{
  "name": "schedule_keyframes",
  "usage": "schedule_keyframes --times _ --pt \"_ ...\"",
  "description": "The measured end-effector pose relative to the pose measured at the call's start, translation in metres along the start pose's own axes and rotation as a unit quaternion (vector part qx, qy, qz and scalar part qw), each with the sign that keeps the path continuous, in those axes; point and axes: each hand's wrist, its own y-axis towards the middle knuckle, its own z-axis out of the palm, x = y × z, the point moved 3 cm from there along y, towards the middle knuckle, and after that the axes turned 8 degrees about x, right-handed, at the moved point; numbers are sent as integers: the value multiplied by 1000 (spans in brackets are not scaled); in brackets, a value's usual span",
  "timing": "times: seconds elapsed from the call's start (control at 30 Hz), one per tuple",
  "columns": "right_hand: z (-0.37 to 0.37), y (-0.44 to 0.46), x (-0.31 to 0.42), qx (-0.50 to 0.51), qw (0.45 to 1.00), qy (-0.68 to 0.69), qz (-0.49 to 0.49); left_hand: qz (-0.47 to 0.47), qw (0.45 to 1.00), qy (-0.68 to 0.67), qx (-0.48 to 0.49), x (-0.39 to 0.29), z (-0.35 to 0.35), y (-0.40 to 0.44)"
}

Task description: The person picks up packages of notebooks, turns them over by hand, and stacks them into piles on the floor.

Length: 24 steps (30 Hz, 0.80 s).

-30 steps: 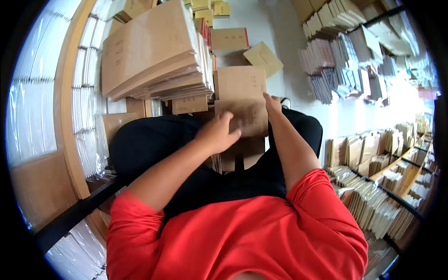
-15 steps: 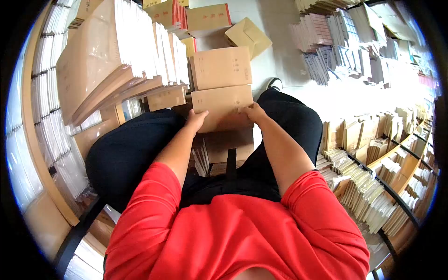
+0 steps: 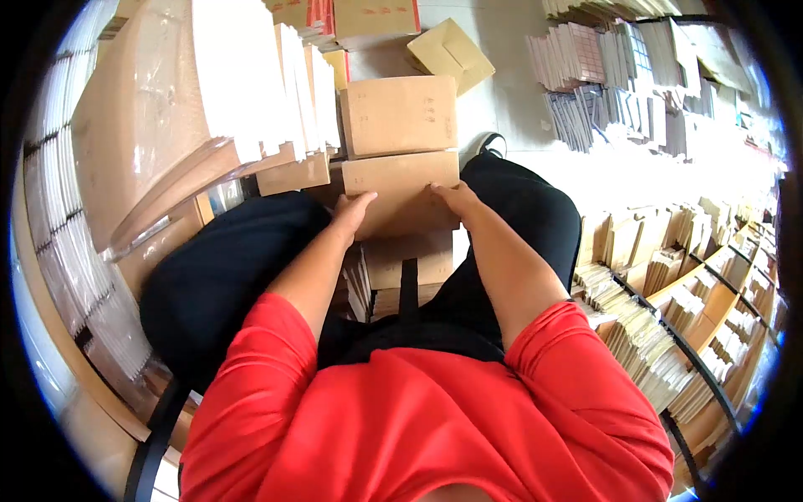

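A brown kraft-paper folder [image 3: 400, 197] with faint printed characters lies between my thighs. My left hand [image 3: 355, 213] grips its left edge, thumb on top and the other fingers hidden underneath. On the right edge, my right hand [image 3: 459, 202] holds it the same way, with the thumb on the cover. Just beyond, and touching or nearly touching it, is a similar brown folder [image 3: 400, 115] with small printed marks. Below the held folder, closer to my body, more brown paper covers [image 3: 410, 258] show.
A big stack of brown-covered papers [image 3: 142, 117] rises at left. A tan envelope [image 3: 452, 57] and a brown box-like stack with red edges [image 3: 375, 21] lie on the floor ahead. Shelves of packed papers [image 3: 648, 335] stand at right; a black shelf bar [image 3: 156, 435] is at lower left.
The view has shifted slightly, and the left stack looks nearer. Both hands keep their grip on the folder; my right thumb shows more plainly on its cover.
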Motion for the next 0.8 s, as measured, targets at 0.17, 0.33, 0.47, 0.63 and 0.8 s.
schedule_keyframes --times 0.17,0.33,0.47,0.63,0.8 --pt "-8 4 -5 -21 999 6 23 25 997 61 -30 -61 1 -67" --pt "-23 -59 42 -42 999 -15 -18 141 989 18 50 -56 7 -51" --pt "-42 -122 69 -59 993 41 -92 175 976 -60 112 -91 11 -110" --pt "-51 -249 92 -84 975 20 -204 243 945 -124 178 -134 16 -197" --pt "-52 -335 62 -103 948 80 -290 297 920 -82 243 -159 0 -301"
